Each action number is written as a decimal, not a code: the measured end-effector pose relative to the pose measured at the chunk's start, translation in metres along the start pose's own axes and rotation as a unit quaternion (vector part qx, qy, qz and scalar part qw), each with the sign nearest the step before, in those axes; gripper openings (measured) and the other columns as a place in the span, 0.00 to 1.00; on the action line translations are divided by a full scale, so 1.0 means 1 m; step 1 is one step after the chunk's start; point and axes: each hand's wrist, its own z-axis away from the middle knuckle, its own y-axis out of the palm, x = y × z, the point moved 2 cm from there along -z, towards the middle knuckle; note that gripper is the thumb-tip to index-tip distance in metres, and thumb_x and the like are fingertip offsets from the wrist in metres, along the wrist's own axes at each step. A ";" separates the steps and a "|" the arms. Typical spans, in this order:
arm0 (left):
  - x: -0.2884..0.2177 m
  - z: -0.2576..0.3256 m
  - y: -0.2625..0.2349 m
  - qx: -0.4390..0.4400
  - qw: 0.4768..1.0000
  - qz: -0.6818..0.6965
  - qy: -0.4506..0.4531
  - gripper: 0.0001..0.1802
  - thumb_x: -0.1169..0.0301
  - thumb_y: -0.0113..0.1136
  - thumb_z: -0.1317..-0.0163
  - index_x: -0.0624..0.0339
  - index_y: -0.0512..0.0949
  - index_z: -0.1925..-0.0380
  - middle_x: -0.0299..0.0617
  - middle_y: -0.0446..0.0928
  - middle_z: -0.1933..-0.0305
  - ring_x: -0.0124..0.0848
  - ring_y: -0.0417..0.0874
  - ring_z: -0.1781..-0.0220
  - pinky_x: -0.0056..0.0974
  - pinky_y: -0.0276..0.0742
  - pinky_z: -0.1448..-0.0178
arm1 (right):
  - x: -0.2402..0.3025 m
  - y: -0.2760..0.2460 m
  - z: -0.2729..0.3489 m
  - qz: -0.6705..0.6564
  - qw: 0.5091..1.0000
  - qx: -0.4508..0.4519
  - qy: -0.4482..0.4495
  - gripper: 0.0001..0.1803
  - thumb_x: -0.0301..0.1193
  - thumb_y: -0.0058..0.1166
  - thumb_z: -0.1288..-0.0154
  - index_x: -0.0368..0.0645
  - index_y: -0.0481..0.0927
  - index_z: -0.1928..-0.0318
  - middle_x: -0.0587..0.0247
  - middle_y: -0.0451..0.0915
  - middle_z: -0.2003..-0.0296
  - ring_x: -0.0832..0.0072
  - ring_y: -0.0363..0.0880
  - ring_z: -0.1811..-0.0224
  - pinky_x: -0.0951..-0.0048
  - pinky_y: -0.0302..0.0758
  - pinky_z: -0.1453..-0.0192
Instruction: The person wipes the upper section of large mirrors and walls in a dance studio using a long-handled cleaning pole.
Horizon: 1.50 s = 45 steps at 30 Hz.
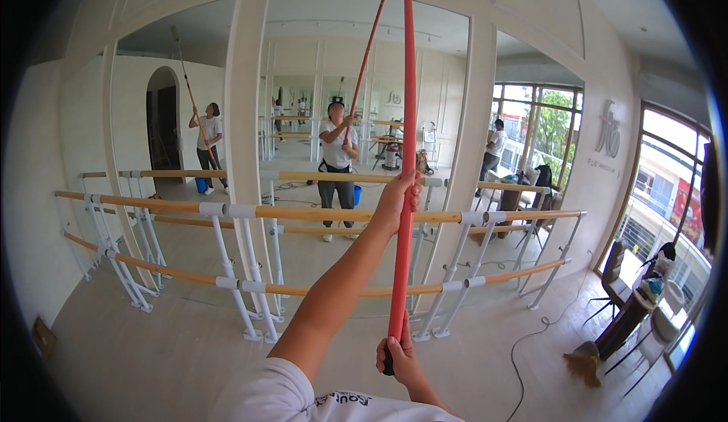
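Note:
A long red pole (408, 103) with a black lower end stands nearly upright before me, its top running out past the upper edge of the view. Higher on the pole, my left hand (400, 200) is closed around it with the arm stretched forward. My right hand (402, 357) grips it low, just by the black end. Behind the pole, a wooden ballet barre (326, 214) on white metal legs crosses the view in front of a tall wall mirror (303, 58). My own reflection holding the pole shows in that mirror.
A lower barre rail (303, 289) runs beneath the upper one. At right are chairs (658, 331), a small dark table (626, 323) and a broom head (582, 365). A cord (517, 354) trails over the floor. Side mirrors (205, 50) reflect other people, one with a long pole.

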 end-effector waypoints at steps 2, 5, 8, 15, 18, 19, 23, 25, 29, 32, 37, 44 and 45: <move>-0.022 0.020 -0.017 -0.024 0.999 0.009 0.022 0.15 0.55 0.54 0.36 0.53 0.69 0.61 0.28 0.66 0.79 0.18 0.65 0.83 0.24 0.61 0.80 | -0.005 0.016 0.001 -0.003 1.000 0.025 0.009 0.37 0.28 0.36 0.29 0.61 0.31 0.29 0.64 0.67 0.78 0.80 0.66 0.84 0.78 0.70 0.79; -0.053 0.043 -0.037 -0.049 0.997 0.021 0.047 0.16 0.54 0.54 0.37 0.53 0.69 0.61 0.28 0.65 0.79 0.18 0.64 0.83 0.25 0.61 0.79 | -0.003 0.035 -0.001 0.011 0.998 0.058 0.015 0.36 0.29 0.37 0.29 0.60 0.33 0.29 0.65 0.66 0.78 0.82 0.65 0.84 0.79 0.69 0.80; -0.070 0.051 -0.045 -0.054 0.996 0.045 0.063 0.16 0.55 0.54 0.36 0.54 0.70 0.61 0.28 0.63 0.80 0.18 0.63 0.82 0.25 0.60 0.79 | 0.011 0.046 -0.003 0.035 0.996 0.078 0.010 0.36 0.30 0.38 0.29 0.59 0.35 0.29 0.67 0.65 0.78 0.83 0.64 0.85 0.80 0.68 0.80; -0.093 0.058 -0.038 -0.109 0.979 -0.077 0.152 0.16 0.59 0.53 0.35 0.53 0.65 0.53 0.30 0.64 0.77 0.17 0.64 0.81 0.24 0.63 0.79 | 0.040 0.037 -0.004 0.025 0.994 0.106 0.015 0.33 0.36 0.39 0.28 0.59 0.40 0.29 0.70 0.65 0.78 0.85 0.63 0.85 0.83 0.65 0.81; -0.071 0.029 -0.007 -0.129 0.960 -0.183 0.168 0.16 0.63 0.52 0.35 0.53 0.62 0.51 0.31 0.64 0.76 0.17 0.65 0.82 0.24 0.66 0.79 | 0.057 -0.008 0.008 0.002 0.997 0.081 -0.008 0.33 0.39 0.40 0.29 0.59 0.43 0.29 0.70 0.65 0.79 0.86 0.62 0.86 0.84 0.64 0.81; -0.060 0.020 0.009 -0.126 0.956 -0.200 0.176 0.16 0.64 0.52 0.35 0.54 0.62 0.50 0.32 0.64 0.76 0.17 0.65 0.82 0.25 0.66 0.79 | 0.068 -0.025 0.009 0.011 0.996 0.085 -0.022 0.32 0.40 0.41 0.29 0.59 0.44 0.29 0.70 0.65 0.79 0.86 0.62 0.86 0.84 0.64 0.81; -0.011 -0.009 0.072 -0.117 0.950 -0.210 0.197 0.17 0.67 0.51 0.35 0.55 0.61 0.50 0.32 0.64 0.77 0.18 0.65 0.83 0.26 0.68 0.79 | 0.100 -0.089 0.032 -0.003 0.997 0.046 -0.063 0.32 0.43 0.42 0.30 0.56 0.48 0.30 0.72 0.65 0.79 0.87 0.62 0.85 0.85 0.62 0.82; 0.026 -0.028 0.103 -0.085 0.969 -0.167 0.163 0.18 0.68 0.51 0.36 0.56 0.60 0.49 0.32 0.63 0.78 0.19 0.64 0.83 0.27 0.68 0.78 | 0.112 -0.125 0.049 0.029 0.995 0.003 -0.090 0.32 0.44 0.43 0.30 0.55 0.49 0.30 0.72 0.65 0.79 0.88 0.62 0.85 0.85 0.61 0.82; 0.081 -0.053 0.139 -0.069 0.976 -0.137 0.152 0.10 0.67 0.52 0.36 0.54 0.63 0.60 0.28 0.61 0.79 0.16 0.63 0.84 0.24 0.66 0.81 | 0.125 -0.186 0.071 0.048 0.993 -0.002 -0.110 0.33 0.44 0.43 0.30 0.55 0.50 0.30 0.74 0.65 0.79 0.89 0.62 0.85 0.86 0.60 0.83; 0.128 -0.083 0.162 -0.073 0.977 -0.135 0.146 0.13 0.67 0.52 0.35 0.55 0.66 0.53 0.27 0.61 0.80 0.15 0.63 0.84 0.22 0.65 0.83 | 0.140 -0.232 0.080 0.046 0.993 -0.017 -0.107 0.32 0.45 0.42 0.30 0.56 0.49 0.30 0.74 0.65 0.78 0.89 0.62 0.83 0.86 0.60 0.83; 0.199 -0.129 0.194 -0.034 0.986 -0.116 0.111 0.25 0.67 0.52 0.36 0.52 0.59 0.39 0.27 0.61 0.80 0.15 0.63 0.84 0.22 0.65 0.83 | 0.151 -0.304 0.081 0.037 0.995 -0.058 -0.078 0.32 0.43 0.40 0.29 0.55 0.47 0.29 0.72 0.66 0.76 0.88 0.62 0.83 0.85 0.63 0.79; 0.268 -0.168 0.223 0.006 0.995 -0.073 0.063 0.23 0.69 0.54 0.38 0.47 0.59 0.44 0.30 0.62 0.80 0.19 0.64 0.85 0.28 0.65 0.81 | 0.137 -0.385 0.066 0.077 0.988 -0.118 -0.065 0.34 0.28 0.44 0.31 0.53 0.45 0.29 0.68 0.68 0.78 0.84 0.65 0.82 0.81 0.67 0.79; 0.268 -0.171 0.219 -0.015 0.992 -0.104 0.071 0.24 0.69 0.54 0.38 0.47 0.59 0.44 0.30 0.61 0.80 0.19 0.63 0.85 0.28 0.65 0.82 | 0.131 -0.391 0.060 0.070 0.992 -0.088 -0.061 0.35 0.26 0.44 0.32 0.53 0.45 0.29 0.67 0.69 0.78 0.83 0.66 0.82 0.80 0.68 0.79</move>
